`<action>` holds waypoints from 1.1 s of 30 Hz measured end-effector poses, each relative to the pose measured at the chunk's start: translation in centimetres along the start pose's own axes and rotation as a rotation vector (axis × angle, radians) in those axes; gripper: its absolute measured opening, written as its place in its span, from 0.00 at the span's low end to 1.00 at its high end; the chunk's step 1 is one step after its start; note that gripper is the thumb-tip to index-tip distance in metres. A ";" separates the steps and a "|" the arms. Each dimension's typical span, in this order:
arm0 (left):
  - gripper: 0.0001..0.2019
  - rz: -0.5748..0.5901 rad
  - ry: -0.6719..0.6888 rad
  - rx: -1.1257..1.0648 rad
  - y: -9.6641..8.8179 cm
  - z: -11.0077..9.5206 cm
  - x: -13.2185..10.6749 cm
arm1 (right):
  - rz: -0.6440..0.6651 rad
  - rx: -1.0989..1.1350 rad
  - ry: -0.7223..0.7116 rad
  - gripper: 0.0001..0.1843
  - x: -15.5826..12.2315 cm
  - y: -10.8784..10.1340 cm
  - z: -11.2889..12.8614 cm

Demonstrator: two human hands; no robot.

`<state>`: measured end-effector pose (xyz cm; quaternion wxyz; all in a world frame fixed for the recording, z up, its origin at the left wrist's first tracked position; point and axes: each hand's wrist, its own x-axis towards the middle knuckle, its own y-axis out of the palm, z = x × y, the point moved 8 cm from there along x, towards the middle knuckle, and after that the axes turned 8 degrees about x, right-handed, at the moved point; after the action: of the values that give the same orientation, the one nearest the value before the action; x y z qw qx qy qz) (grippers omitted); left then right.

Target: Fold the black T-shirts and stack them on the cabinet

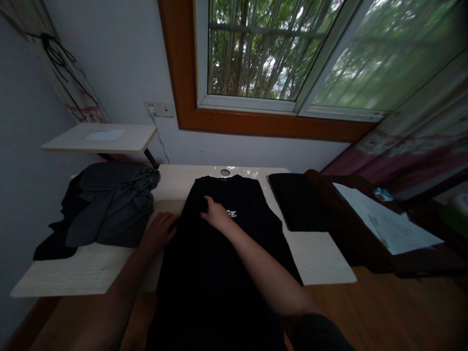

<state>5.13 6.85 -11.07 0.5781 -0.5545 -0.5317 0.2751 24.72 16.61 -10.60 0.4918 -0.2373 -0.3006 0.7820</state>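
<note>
A black shirt (226, 258) lies spread on the pale wooden table (321, 258), neckline towards the window, a small white print on its chest. Its lower part runs past the table's front edge into darkness. My left hand (163, 229) is at the shirt's left edge, fingers curled onto the dark cloth. Over the upper chest, my right hand (216, 214) has its fingers closed on what looks like a fold of the shirt, thumb sticking up. Dim light hides the exact grip of both hands.
Dark grey and black clothes (113, 204) are heaped on the table's left, below a small raised shelf (106, 136). A folded black cloth (298, 202) lies at the right. Beyond it, papers (387, 219) rest on dark brown furniture. A window (270, 53) is behind.
</note>
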 end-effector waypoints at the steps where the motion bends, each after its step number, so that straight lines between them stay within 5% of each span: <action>1: 0.21 0.000 -0.001 -0.006 0.0 0.0 0.0 | 0.009 -0.019 0.024 0.40 -0.1 0.2 0.1; 16: 0.22 -0.030 -0.020 -0.031 -0.1 0.4 -0.2 | -0.008 0.040 0.084 0.30 0.1 -2.4 -4.1; 22: 0.22 -0.033 -0.041 -0.059 -0.4 0.4 -0.1 | -0.122 -0.046 -0.081 0.17 3.4 -3.4 -2.3; 33: 0.22 -0.052 -0.045 -0.043 -0.5 0.5 0.0 | 0.048 0.065 -0.190 0.12 10.8 -1.8 0.3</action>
<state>4.55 6.91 -10.68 0.5609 -0.5467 -0.5644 0.2609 21.29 27.00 -9.96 0.4494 -0.1531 -0.3148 0.8219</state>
